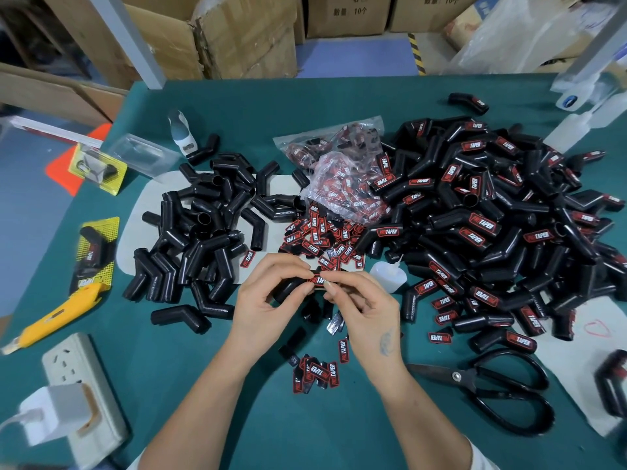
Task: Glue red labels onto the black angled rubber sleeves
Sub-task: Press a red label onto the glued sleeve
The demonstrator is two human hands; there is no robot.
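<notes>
- My left hand (271,296) curls round one black angled rubber sleeve (291,287), holding it just above the teal table mat (203,368), near the middle of the bench
- My right hand (361,308) pinches the small red-and-black printed label (315,278) against the sleeve's upper face; thumb and forefinger closed on it, other fingers loosely curled
- Step in hand, as I judge it: seating the label on the sleeve, pressing it square while the glue takes
- Heap of bare black sleeves (203,232) lies to my left, on a pale sheet; big heap of labelled sleeves (492,225) to my right
- Loose red labels (322,239) scattered just beyond my hands, a smaller cluster (317,371) between my forearms; clear bags of labels (339,171) behind them
- Small translucent glue bottle (388,274) rests just beside my right hand, nozzle pointing up and left
- Black-handled scissors (492,391) lie right of my right forearm; yellow utility knife (57,313) far left
- Next move probably calls for firm, even pressure along the label's edges, then dropping the sleeve on the right heap and reaching left for a bare one
- Cannot tell whether glue is already under the label; my fingers cover the joint
</notes>
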